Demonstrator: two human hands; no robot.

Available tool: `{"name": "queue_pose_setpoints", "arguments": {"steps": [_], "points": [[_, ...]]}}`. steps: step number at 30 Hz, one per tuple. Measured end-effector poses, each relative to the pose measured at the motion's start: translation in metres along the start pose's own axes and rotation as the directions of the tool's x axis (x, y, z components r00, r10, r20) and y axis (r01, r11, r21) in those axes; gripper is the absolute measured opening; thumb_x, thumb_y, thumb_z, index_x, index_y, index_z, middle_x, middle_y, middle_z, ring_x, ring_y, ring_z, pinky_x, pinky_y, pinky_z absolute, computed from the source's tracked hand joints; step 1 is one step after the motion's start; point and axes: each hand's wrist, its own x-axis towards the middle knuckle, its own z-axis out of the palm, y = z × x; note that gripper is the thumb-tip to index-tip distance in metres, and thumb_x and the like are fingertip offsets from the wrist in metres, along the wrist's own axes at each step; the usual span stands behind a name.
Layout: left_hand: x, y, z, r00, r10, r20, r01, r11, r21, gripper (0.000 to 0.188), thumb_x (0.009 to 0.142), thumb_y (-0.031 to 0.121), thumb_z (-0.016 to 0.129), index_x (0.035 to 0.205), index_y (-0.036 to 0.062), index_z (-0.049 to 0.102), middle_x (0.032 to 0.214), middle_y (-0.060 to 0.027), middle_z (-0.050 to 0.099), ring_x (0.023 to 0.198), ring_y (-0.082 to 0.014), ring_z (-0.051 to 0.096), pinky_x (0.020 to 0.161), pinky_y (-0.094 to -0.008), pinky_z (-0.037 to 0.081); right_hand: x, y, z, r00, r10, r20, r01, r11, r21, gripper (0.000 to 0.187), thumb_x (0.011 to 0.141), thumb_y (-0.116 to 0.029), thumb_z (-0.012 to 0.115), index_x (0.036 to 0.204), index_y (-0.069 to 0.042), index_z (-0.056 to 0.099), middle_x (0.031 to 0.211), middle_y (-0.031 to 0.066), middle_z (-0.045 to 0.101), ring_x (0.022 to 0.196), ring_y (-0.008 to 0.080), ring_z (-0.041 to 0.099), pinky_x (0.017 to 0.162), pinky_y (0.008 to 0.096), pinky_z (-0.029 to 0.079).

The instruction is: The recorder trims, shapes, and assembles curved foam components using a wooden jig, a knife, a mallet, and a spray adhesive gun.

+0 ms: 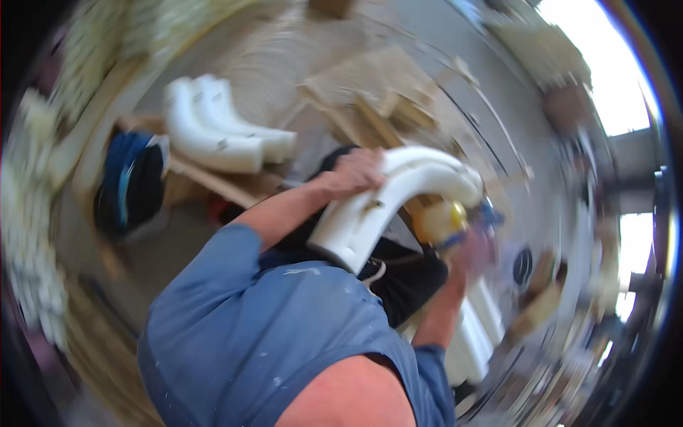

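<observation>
A thick white curved pipe piece (395, 192) lies across my lap, bending away to the right, and a white ridge or second curve shows along its top. My left hand (356, 173) is closed over its upper left side. Near the far end of the bend is my right hand (475, 252), smeared by motion. A blue thing (489, 215) shows at its fingers and seems to be in its grip; its kind is too blurred to tell. Beside that hand, just under the bend, sits a rounded yellow and whitish thing (440, 222).
More white curved pieces (213, 135) rest on a wooden stand (213, 181) at the left, next to a dark blue and black bundle (131, 181). Wooden boards (377, 85) lie ahead. Long white pieces (469, 338) stand by my right side. Stacked pale pieces (32, 199) line the far left.
</observation>
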Motion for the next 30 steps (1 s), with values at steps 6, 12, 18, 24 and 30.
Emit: {"name": "queue_pose_setpoints", "arguments": {"steps": [6,12,18,24,30], "points": [[0.027,-0.046,0.031,0.983,0.181,0.016,-0.18,0.983,-0.034,0.08,0.097,0.043,0.057,0.156,-0.0024,0.03,0.147,-0.0316,0.049,0.138,-0.0446,0.047,0.116,-0.0448,0.037,-0.007,0.003,0.052,0.962,0.066,-0.267,-0.009,0.978,0.209,0.032,0.09,-0.02,0.07,0.113,-0.003,0.055,0.075,0.0081,0.066,0.058,0.0185,0.067,0.052,0.035,0.053],[0.036,-0.016,0.01,0.938,0.183,0.295,-0.173,0.983,-0.061,0.085,0.099,0.046,0.058,0.157,-0.0059,0.025,0.154,-0.0321,0.041,0.143,-0.0405,0.043,0.119,-0.0395,0.033,-0.015,-0.01,0.02,0.895,0.207,-0.396,-0.061,0.935,0.35,0.034,0.088,-0.016,0.07,0.114,-0.003,0.054,0.072,0.0066,0.063,0.048,0.0155,0.059,0.044,0.0315,0.047],[0.109,0.031,-0.047,0.841,0.038,0.54,-0.167,0.967,0.192,0.06,0.101,0.035,0.063,0.145,-0.0027,0.048,0.131,-0.0213,0.065,0.123,-0.0282,0.062,0.108,-0.036,0.046,0.0,-0.012,0.006,0.86,0.213,-0.464,-0.03,0.928,0.371,0.015,0.09,-0.014,0.068,0.087,-0.001,0.06,0.058,0.004,0.058,0.04,0.0147,0.054,0.041,0.0294,0.044],[0.149,0.167,0.077,0.579,0.777,0.248,-0.803,0.595,0.013,0.031,0.099,0.017,0.063,0.127,0.0036,0.065,0.119,-0.0169,0.07,0.107,-0.0316,0.069,0.096,-0.0378,0.055,-0.007,0.022,0.012,0.858,0.197,-0.474,-0.114,0.974,0.197,0.027,0.088,-0.013,0.07,0.11,-0.003,0.059,0.072,0.0088,0.063,0.055,0.0174,0.062,0.051,0.0342,0.048],[0.217,0.167,0.173,0.639,0.752,0.159,-0.698,0.481,0.53,0.046,0.09,0.006,0.054,0.137,0.0037,0.057,0.139,-0.025,0.057,0.135,-0.0416,0.05,0.121,-0.056,0.025,-0.011,-0.012,0.016,0.858,0.303,-0.415,-0.099,0.89,0.445,0.017,0.097,-0.017,0.067,0.105,-0.003,0.062,0.06,0.0023,0.057,0.045,0.0125,0.054,0.042,0.028,0.042]]}}
